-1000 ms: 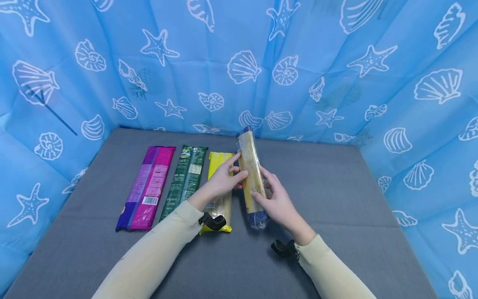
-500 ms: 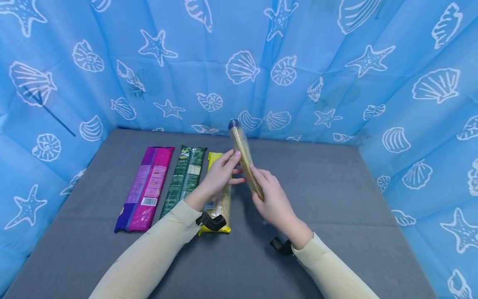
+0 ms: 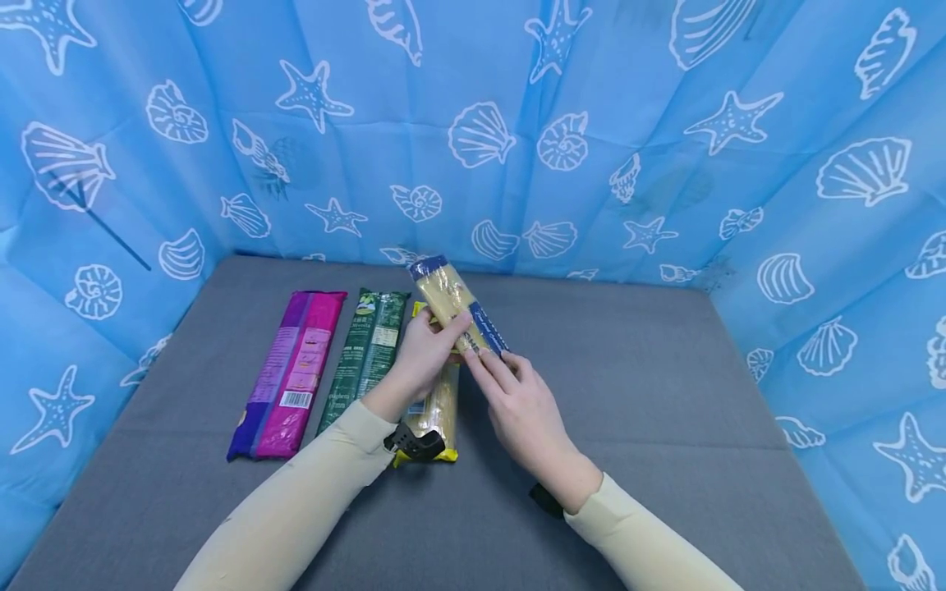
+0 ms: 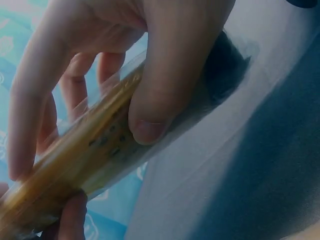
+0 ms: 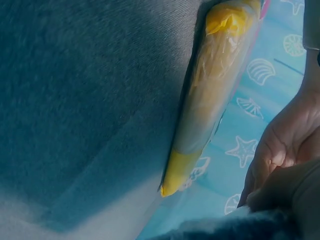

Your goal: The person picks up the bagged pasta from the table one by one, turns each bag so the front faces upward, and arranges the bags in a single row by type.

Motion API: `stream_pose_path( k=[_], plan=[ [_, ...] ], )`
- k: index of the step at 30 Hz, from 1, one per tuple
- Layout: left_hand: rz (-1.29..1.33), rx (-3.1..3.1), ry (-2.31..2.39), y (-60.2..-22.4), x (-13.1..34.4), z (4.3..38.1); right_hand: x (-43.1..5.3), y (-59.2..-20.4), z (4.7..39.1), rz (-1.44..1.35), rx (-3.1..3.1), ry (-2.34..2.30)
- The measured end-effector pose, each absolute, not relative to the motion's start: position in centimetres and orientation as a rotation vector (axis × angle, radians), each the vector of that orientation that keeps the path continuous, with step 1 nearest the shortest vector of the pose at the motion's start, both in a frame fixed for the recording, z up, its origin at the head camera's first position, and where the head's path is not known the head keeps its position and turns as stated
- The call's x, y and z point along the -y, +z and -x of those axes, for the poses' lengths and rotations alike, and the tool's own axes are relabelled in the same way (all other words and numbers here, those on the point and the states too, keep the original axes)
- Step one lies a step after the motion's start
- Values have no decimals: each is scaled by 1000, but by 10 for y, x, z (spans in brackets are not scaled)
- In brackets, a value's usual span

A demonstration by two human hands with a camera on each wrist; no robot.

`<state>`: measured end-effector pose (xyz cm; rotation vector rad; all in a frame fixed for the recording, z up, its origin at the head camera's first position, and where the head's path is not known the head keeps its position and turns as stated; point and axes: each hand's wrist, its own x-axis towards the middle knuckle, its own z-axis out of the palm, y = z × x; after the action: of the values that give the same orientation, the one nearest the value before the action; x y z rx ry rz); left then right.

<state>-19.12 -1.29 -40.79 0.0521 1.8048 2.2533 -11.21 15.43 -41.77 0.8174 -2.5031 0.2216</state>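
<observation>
A clear pack of spaghetti with blue ends (image 3: 442, 289) is held up in both hands over the table, its far end tilted to the left. A blue printed panel shows on its upper face. My left hand (image 3: 421, 355) grips it at the left edge; in the left wrist view the thumb lies across the pack (image 4: 102, 150) with fingers on the opposite side. My right hand (image 3: 528, 414) holds the near end, fingers laid over the top, its thumb hidden in the head view. Under the left hand lies a yellow-ended spaghetti pack (image 3: 443, 402), partly covered.
Left of the yellow-ended pack lie a green spaghetti pack (image 3: 367, 349) and a pink and purple pack (image 3: 291, 369), roughly side by side. All rest on a grey cloth-covered table (image 3: 650, 394). A blue curtain with shell prints (image 3: 628, 82) hangs behind and at both sides.
The held pack has been turned over, from its plain clear side through edge-on to the blue printed side. Its far end has swung left. The packs on the table have not moved.
</observation>
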Motion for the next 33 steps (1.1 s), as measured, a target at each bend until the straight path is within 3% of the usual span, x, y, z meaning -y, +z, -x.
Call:
stream_pose_path(
  k=[13, 23, 33],
  plan=[
    [-65, -1806, 2333, -413, 22, 191, -160, -423, 110, -885, 2523, 588],
    [-11, -1840, 2340, -417, 23, 188, -171, -429, 111, -727, 2520, 887],
    [-104, -1832, 2309, -420, 24, 185, -178, -440, 112, -369, 2602, 2088]
  ],
)
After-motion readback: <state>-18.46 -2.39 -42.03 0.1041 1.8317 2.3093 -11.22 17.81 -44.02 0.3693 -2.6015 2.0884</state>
